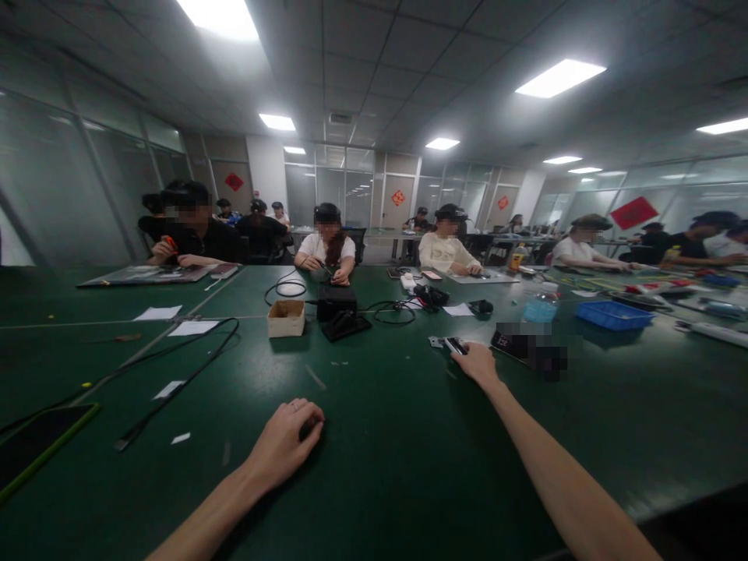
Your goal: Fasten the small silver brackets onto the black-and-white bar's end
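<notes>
- On the near part of a green worktop (374, 467), the left hand (285, 438) rests with its fingers curled inward; whether they close on anything, one cannot tell.
- At the near left edge, a green-rimmed dark panel (50, 446) lies flat, well apart from both hands.
- Farther out and to the right, the right hand (479, 365) pinches a slim black-and-silver piece (454, 346) between its fingers, low over the worktop; contact with the surface is unclear.
- Just left of that piece sits a small grey part (435, 341); whether the two are joined cannot be made out.
- The work appears to be in progress: a grasp is made, a release is not yet done, and no finished result can be identified.
- Right of the right hand lies a black case (514, 348), partly blurred out, out of its grip.
- Beyond stand an open cardboard box (286, 321), a bottle (541, 305) and a blue tray (613, 321).
- Across the far side, co-workers (327, 245) sit at work of their own.
</notes>
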A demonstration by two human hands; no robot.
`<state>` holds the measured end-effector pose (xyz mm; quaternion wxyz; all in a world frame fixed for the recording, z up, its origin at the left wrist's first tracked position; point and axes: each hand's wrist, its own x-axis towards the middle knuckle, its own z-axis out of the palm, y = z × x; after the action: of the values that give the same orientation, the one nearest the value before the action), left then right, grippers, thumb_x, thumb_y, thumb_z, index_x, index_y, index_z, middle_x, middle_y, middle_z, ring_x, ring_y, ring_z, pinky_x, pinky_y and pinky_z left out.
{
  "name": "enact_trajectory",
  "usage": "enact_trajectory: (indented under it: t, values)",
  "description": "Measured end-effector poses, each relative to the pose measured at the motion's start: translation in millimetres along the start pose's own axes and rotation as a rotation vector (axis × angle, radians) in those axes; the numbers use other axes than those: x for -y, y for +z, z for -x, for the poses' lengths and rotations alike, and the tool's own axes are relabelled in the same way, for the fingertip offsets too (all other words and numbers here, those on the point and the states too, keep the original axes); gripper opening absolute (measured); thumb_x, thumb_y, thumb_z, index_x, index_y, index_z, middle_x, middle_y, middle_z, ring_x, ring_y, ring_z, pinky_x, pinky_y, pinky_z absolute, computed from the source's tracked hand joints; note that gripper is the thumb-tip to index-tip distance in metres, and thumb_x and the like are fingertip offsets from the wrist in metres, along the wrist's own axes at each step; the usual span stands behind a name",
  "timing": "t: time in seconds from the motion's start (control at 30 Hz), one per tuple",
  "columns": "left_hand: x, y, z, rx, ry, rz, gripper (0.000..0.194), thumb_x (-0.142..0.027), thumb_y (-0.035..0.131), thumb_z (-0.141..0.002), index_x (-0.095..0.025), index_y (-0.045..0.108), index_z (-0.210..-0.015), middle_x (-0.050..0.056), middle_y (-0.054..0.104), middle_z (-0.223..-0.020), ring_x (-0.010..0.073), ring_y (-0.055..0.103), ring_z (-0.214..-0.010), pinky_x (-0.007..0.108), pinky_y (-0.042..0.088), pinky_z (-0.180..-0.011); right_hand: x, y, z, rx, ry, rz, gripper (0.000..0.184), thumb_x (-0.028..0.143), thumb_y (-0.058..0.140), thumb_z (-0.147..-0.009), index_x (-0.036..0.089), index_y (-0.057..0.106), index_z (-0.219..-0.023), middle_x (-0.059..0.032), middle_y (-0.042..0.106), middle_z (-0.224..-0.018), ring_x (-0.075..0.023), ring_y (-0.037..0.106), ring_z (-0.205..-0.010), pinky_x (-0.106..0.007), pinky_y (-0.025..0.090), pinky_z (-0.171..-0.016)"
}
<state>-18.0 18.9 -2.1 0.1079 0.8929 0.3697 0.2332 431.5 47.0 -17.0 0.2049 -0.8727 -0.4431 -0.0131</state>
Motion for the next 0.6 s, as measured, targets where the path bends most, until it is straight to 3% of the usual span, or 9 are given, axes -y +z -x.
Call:
enact_trajectory:
  t: [0.3,0.6]
  values:
    - [-4.8,-4.0,0.8,0.023,-0.020,-0.008,0.017,-0.025,0.045,-0.085,-0.019,0.061,-0.086,0.004,0.062,-0.082,0.0195,0.057,-0.075,0.032,0.044,-0.069,-3.6,1.9,-1.3,-0.062,0.032,-0.030,0.037,0.040,0.055,-0.077,0.012,0.068,-0.098,-0.0148,0.067,-0.097,-0.0243,0.063,-0.085,-0.027,0.045,-0.066]
    - [-4.1,-3.0,-1.4,0.006,-0.005,-0.016,0.017,-0.024,0.045,-0.084,-0.019,0.060,-0.084,0.004,0.062,-0.080,0.0192,0.057,-0.074,0.032,0.044,-0.070,1.5,1.3,4.4,-0.129,0.011,-0.018,0.031,0.035,0.055,-0.077,0.014,0.063,-0.099,-0.0129,0.061,-0.099,-0.0249,0.059,-0.091,-0.030,0.044,-0.072]
